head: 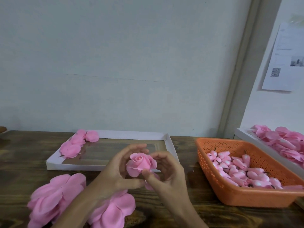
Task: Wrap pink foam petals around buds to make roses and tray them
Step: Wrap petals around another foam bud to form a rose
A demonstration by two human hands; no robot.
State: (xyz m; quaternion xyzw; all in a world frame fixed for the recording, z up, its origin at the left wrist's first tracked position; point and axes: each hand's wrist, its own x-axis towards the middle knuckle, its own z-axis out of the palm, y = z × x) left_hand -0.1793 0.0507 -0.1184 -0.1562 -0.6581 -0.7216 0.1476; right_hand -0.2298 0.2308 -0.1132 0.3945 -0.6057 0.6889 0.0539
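Status: early in the batch by my read. white tray [105, 167] has only a handful of finished roses [74, 145], bunched along its far-left corner. orange basket [246, 195] on the right is well stocked with buds [238, 168], and loose foam petal stacks [56, 195] sit on the wooden table [24, 158] near-left, so plenty left to wrap. second tray [241, 134] at the far right holds more pink pieces, can't tell if roses or petals

Current rose [141, 163]: held in the air between both hands, in front of the white tray's near wall, not trayed yet. looks nearly wrapped: centre closed in, outer petals flared. left hand [115, 171] curls round its left side, thumb under the base. right hand [169, 170] curls round the right side, thumb pressing a lower petal. both gripping, neither spread. probably left: seat the last petal, then tray it
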